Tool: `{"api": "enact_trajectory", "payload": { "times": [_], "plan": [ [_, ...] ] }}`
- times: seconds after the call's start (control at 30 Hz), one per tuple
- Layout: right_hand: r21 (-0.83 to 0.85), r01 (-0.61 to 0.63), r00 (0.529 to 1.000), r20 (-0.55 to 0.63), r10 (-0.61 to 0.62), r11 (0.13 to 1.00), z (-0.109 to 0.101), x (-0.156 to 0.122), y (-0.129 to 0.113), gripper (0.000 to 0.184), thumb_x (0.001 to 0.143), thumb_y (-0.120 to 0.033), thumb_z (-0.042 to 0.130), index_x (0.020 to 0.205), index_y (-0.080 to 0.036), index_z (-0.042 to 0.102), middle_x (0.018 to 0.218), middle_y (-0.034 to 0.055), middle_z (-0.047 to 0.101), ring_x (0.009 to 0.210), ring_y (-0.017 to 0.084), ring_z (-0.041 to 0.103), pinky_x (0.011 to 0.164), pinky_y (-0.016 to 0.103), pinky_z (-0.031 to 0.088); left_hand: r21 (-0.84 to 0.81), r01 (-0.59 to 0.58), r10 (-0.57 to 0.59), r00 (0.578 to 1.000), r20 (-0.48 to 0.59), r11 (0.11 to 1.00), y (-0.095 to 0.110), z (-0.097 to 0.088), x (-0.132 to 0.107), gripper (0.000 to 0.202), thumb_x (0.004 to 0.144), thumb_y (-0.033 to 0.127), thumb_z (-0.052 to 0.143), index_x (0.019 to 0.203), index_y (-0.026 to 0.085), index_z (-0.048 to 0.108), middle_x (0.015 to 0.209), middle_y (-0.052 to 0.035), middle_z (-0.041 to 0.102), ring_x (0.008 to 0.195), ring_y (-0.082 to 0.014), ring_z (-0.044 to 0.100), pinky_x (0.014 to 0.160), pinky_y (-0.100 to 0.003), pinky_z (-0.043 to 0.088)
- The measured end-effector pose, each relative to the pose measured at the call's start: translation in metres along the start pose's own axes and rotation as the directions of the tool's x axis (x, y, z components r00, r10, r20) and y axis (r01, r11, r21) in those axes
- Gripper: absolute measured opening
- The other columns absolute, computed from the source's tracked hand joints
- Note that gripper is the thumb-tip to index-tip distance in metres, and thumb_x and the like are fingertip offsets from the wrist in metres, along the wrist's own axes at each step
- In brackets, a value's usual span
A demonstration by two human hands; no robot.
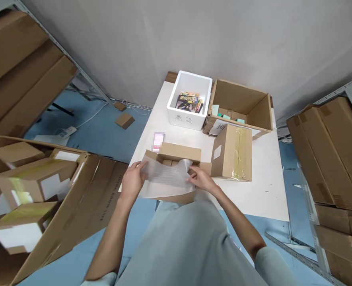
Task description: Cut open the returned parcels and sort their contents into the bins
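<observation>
Stretching between two hands, one translucent ribbed sheet (168,182), lying across the near part of an open carton (180,151) at the front edge of the white worktop (265,198).
Left hand (133,179): fingers and thumb drawn together on the sheet's upper left corner.
Right hand (201,178): fingertips pinched on the sheet's right side, where it curls up.
Open carton: flaps raised, brown cardboard showing inside, partly covered by the sheet.
Taped carton (223,155): closed, just right of the open one; yellowish tape, white label.
White foam box (186,119): at the back, handwritten characters on the front; holds colourful books (187,103).
Large open box (238,95): brown, beside the foam box; small green-topped items inside.
Small flat item (158,141): pinkish, pixelated, left of the foam box's near side.
Floor (104,127): blue; a small brown box (124,120) rests there.
</observation>
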State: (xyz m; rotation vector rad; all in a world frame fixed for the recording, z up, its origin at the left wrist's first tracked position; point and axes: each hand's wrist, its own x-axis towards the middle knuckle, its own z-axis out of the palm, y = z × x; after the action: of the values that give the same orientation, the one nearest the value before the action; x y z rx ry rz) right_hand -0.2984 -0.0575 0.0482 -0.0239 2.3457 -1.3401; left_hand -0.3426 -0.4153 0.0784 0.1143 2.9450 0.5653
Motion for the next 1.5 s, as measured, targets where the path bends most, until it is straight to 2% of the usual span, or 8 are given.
{"api": "enact_trajectory", "payload": {
  "times": [0.13,0.3,0.57,0.7,0.83,1.0,1.2,1.5],
  "plan": [
    [-0.243,0.001,0.984,0.175,0.043,0.97,0.03,0.015,-0.008,0.101,0.081,-0.019,0.101,0.173,-0.02,0.06,0.135,0.0129,0.085,0.109,0.028,0.083,0.097,0.034,0.063,0.017,-0.033,0.035,0.987,-0.154,0.999,0.015,0.002,-0.011,0.052,0.105,0.012,0.045,0.138,0.018,0.085,0.146,-0.0141,0.081,0.127,-0.04,0.072,0.106,-0.055,0.065],
    [-0.274,0.028,0.979,0.203,0.03,0.961,0.04,0.017,-0.011,0.028,0.093,-0.007,0.084,0.116,-0.021,0.091,0.098,0.0039,0.087,0.102,0.025,0.083,0.089,0.028,0.057,-0.139,-0.206,0.185,0.971,-0.149,0.969,0.027,0.017,-0.024,0.042,0.108,0.018,0.049,0.129,0.019,0.086,0.131,-0.0138,0.086,0.117,-0.0344,0.077,0.107,-0.052,0.066],
    [-0.212,-0.046,0.979,-0.203,0.002,0.976,0.046,0.02,-0.017,0.032,0.117,-0.021,0.054,0.132,-0.018,0.081,0.138,0.0179,0.079,0.12,0.029,0.078,0.111,0.04,0.058,-0.34,-0.285,0.353,0.923,0.155,0.896,0.088,0.083,-0.026,0.049,0.106,0.029,0.064,0.153,0.019,0.073,0.161,-0.0172,0.072,0.152,-0.036,0.067,0.132,-0.056,0.054],
    [-0.176,0.008,0.997,-0.076,-0.021,0.984,0.055,0.017,-0.011,0.035,0.109,-0.012,0.057,0.132,-0.02,0.082,0.139,0.0168,0.081,0.127,0.033,0.076,0.118,0.047,0.058,-0.349,-0.22,0.323,0.907,0.272,0.911,0.101,0.088,-0.015,0.046,0.105,0.021,0.054,0.142,0.016,0.08,0.156,-0.0206,0.075,0.148,-0.0396,0.07,0.131,-0.061,0.054],
    [-0.129,0.034,0.958,-0.279,-0.069,0.991,0.049,-0.014,0.0,0.035,0.112,-0.024,0.057,0.136,-0.026,0.082,0.148,0.0143,0.078,0.14,0.033,0.071,0.128,0.052,0.054,-0.372,-0.24,0.281,0.958,0.061,0.897,0.08,0.05,-0.028,0.041,0.113,0.036,0.054,0.141,0.022,0.081,0.151,-0.0177,0.078,0.143,-0.0388,0.073,0.13,-0.06,0.055],
    [-0.129,-0.061,0.737,-0.675,-0.043,0.99,0.03,-0.072,0.013,0.046,0.114,-0.049,0.058,0.149,-0.023,0.075,0.16,0.0203,0.069,0.154,0.037,0.062,0.134,0.06,0.048,-0.302,-0.049,-0.028,0.969,-0.245,0.952,0.022,-0.002,-0.04,0.065,0.11,0.054,0.067,0.165,0.021,0.06,0.173,-0.0216,0.06,0.166,-0.0413,0.051,0.14,-0.065,0.04],
    [0.118,-0.357,0.568,-0.76,0.316,0.927,0.046,-0.092,0.014,0.06,0.097,-0.054,0.068,0.142,-0.015,0.068,0.13,0.025,0.081,0.114,0.039,0.08,0.104,0.06,0.066,-0.561,0.238,-0.202,0.971,0.127,0.793,-0.028,0.004,-0.016,0.091,0.094,0.067,0.08,0.166,0.015,0.06,0.162,-0.0256,0.069,0.138,-0.0414,0.076,0.117,-0.058,0.064],
    [0.113,-0.395,0.433,-0.852,0.293,0.912,0.095,-0.103,-0.053,0.034,0.102,-0.042,0.053,0.118,-0.02,0.073,0.113,0.0188,0.084,0.096,0.033,0.081,0.09,0.046,0.065,-0.595,0.009,0.117,0.978,0.174,0.804,-0.053,0.006,0.007,0.068,0.098,0.054,0.07,0.155,0.017,0.074,0.139,-0.0193,0.083,0.104,-0.0322,0.086,0.096,-0.05,0.073]
  ]
}}
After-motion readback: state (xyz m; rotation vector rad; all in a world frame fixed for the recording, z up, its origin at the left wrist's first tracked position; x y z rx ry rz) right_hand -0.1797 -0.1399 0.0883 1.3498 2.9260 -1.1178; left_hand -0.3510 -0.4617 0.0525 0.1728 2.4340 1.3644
